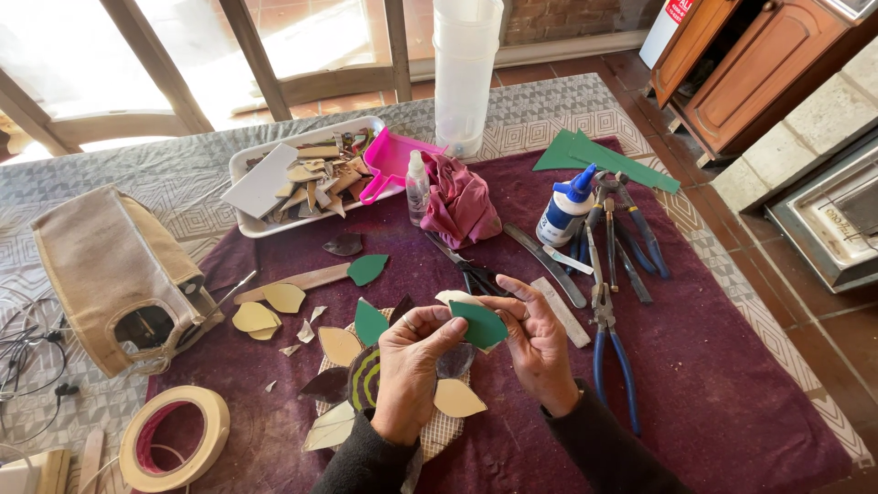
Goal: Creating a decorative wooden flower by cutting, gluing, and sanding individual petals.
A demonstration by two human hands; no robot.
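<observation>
View from above of a worktable covered by a dark purple cloth [732, 402]. A green leaf-shaped flat piece [479, 325] is held above the table's near middle, between both hands: the left hand [412, 361] closes its thumb and forefinger on the piece's left end, and the right hand [535, 343] pinches its right edge, the forefinger lying along the top edge and the thumb beneath. Both hands are raised with the wrists bent inward and knuckles facing the camera; dark sleeves cover the forearms, which enter from the lower edge. A pale piece shows just behind the green one; whether the fingers also grip it cannot be told. Directly under the hands lies a flower-like mosaic of cream, green and dark petal pieces [366, 366] on a mesh backing. Just beyond the fingers lie black-handled scissors [466, 267]. To the right, blue-handled pliers [608, 352] lie near the right hand, with further blue-handled tools [631, 233] and a white glue bottle with a blue cap [565, 212] behind them. Farther back stand a white tray of cut tile scraps [293, 178], a pink dustpan [393, 160], a crumpled pink rag [462, 206] and a tall clear plastic container [465, 69]. At the lower left lies a roll of cream masking tape [176, 437].
</observation>
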